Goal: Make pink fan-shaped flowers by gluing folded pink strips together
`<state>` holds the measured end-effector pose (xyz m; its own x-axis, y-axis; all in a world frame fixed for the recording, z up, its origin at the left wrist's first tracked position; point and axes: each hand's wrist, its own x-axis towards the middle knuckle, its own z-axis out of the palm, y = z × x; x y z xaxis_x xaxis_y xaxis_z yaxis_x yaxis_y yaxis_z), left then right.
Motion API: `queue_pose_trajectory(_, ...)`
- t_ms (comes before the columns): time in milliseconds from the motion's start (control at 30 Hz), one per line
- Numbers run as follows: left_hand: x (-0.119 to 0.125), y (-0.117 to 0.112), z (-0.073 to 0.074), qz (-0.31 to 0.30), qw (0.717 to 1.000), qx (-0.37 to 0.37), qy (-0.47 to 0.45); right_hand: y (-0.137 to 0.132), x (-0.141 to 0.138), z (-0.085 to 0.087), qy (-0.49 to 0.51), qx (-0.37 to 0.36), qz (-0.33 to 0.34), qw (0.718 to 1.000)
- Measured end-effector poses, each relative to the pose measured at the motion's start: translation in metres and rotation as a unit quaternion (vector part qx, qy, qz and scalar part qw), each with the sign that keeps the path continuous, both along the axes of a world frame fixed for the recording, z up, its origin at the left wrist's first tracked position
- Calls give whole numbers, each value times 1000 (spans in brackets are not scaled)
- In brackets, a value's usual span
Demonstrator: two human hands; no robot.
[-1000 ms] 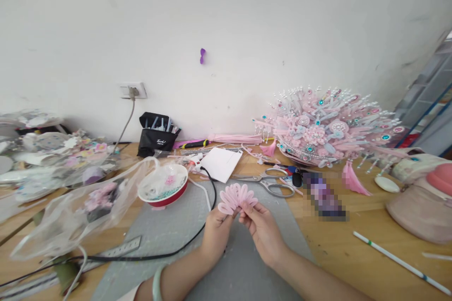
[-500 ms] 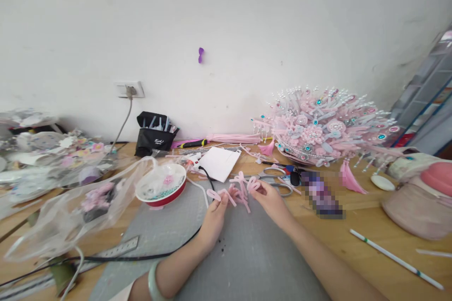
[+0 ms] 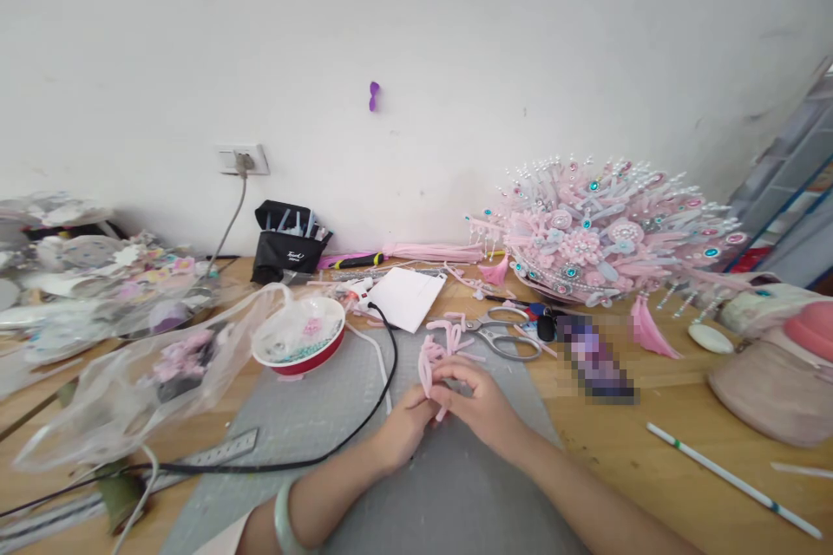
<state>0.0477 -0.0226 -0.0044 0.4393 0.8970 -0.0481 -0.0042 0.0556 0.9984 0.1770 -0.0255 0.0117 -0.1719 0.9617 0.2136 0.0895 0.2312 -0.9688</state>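
Observation:
Over the grey cutting mat (image 3: 455, 494), my two hands come together on a piece bent from pink pipe cleaners (image 3: 435, 355). My left hand (image 3: 407, 429) is closed on its lower end; some of those fingers are hidden behind the right ones. From the other side, my right hand (image 3: 475, 403) pinches the piece between thumb and fingers. Its pink loops and strands stick up and out above my fingers. Just beyond lie grey-handled scissors (image 3: 511, 334) and a white card (image 3: 408, 297).
Left of my hands stands a red-and-white bowl (image 3: 330, 344) of beads, beside a clear plastic bag (image 3: 221, 390). A black cord (image 3: 325, 453) crosses the mat. Back right sits a large beaded pink headdress (image 3: 599, 234). A phone-like pixelated item (image 3: 595, 360) and white stick (image 3: 729, 477) lie right.
My hands have drawn together and nearer to me. The pink piece has turned in them, its loops now bunched upward. The scissors show more fully.

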Motion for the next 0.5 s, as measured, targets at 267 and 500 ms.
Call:
queue_pose_trajectory(267, 2, 1, -3, -13, 998, 45, 42, 3, -5, -5, 59, -125, 27, 990)
queue_pose_trajectory(500, -1, 8, 1, 71, 993, 95, -2, 10, -1, -11, 85, -130, -22, 988)
